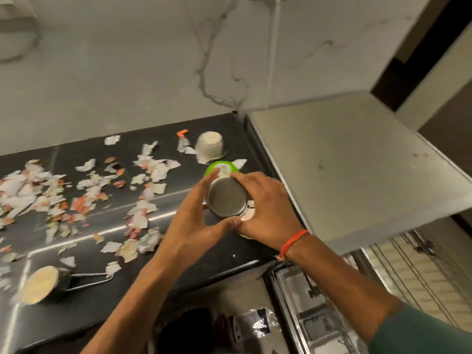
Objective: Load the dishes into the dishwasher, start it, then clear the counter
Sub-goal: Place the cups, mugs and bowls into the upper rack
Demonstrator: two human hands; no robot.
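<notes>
Head view, looking down: two bare arms reach forward from the bottom edge and meet over the dark counter (76,310). Nearest, low on the right, is part of the open dishwasher (319,315) with its shiny metal edge, and a crinkly bag (258,325) lies just left of it. On the near left of the counter a small dark pan (43,284) lies tipped on its side, pale inside, with a thin wire handle pointing right. The left hand (194,223) comes in from the left with its thumb stretched along the near side of a steel cup (227,196) and its fingers curved round the far left side. The right hand (265,203), with an orange thread (293,242) tied on its wrist, curls round the right side of the same cup, so both hands grip it together. The cup is upside down, round and grey, and its flat bottom faces up. It sits near the right end of the counter, on top of something white that I cannot make out. Just behind it, touching the fingertips, is a green bowl (217,168), also upside down. A little farther back stands a white bumpy cup (210,146), bottom up. Torn bits of paper (84,200), white, pink and orange, are spread all over the counter to the left. Behind everything is a white marble wall (127,72) with grey lines.
</notes>
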